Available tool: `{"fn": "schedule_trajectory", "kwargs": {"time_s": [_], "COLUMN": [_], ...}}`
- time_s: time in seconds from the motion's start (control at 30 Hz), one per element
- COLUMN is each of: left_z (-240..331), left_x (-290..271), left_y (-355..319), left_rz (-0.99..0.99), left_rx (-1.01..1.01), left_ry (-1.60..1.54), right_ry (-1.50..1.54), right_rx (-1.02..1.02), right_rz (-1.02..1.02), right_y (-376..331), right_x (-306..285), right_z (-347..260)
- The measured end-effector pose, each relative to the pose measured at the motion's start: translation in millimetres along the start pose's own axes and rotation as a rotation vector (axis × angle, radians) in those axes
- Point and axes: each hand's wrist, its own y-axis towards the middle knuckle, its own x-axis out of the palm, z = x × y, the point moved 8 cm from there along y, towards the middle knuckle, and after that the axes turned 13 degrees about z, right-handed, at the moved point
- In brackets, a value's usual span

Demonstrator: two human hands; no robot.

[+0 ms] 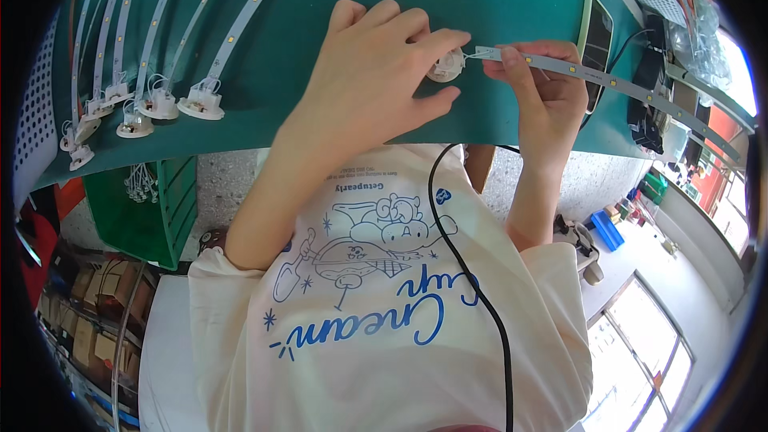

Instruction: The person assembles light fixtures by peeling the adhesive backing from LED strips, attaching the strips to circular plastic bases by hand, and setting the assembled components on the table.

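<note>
The person's right hand (552, 96) holds an LED strip (592, 74) close to its near end, thumb and fingers closed on it. The left hand (364, 72) arches over the bench (264, 112) with a wide grip: its thumb and forefinger stand apart, and a round white end piece (446, 70) lies between them. Whether the forefinger presses on that piece or only hangs over it, one cannot tell.

Thin white wires (473, 55) bridge the short space between the end piece and the strip, and they look like the weak point. If the right hand pulls the strip away while the left pins the piece, a joint could tear; if the piece is unpinned, it could be dragged or twisted along instead, kinking the wires.

The strip's length is another likely cause of trouble. It reaches far out to the right, past the phone (594, 48) and across the dark device (646, 112), so a small turn of the wrist would swing the far end widely and could snag it.

On the left, more strips (240, 26) end in white pieces (202, 102), some near the bench's front edge; a careless sweep of the left forearm could tangle them or push one off.
</note>
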Motion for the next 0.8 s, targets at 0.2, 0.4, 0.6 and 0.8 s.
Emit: {"fn": "schedule_trajectory", "kwargs": {"time_s": [0.2, 0.4, 0.6, 0.8], "left_z": [3.1, 3.0, 3.1, 4.0], "left_x": [1.4, 2.4, 2.3, 0.4], "left_y": [0.5, -2.1, -3.5, -3.1], "left_rz": [0.064, 0.204, 0.221, 0.116], "left_rx": [0.006, -0.031, -0.022, -0.035], "left_ry": [-0.005, 0.019, 0.039, 0.035], "right_ry": [0.048, 0.206, 0.086, -0.019], "right_rx": [0.026, 0.116, 0.046, 0.039], "right_rz": [-0.048, -0.091, -0.187, -0.381], "right_y": [-0.8, -1.5, -5.7, -14.6], "right_x": [-4.6, 0.9, 8.0, 7.8], "right_z": [-0.2, 2.8, -10.1, -19.4]}}
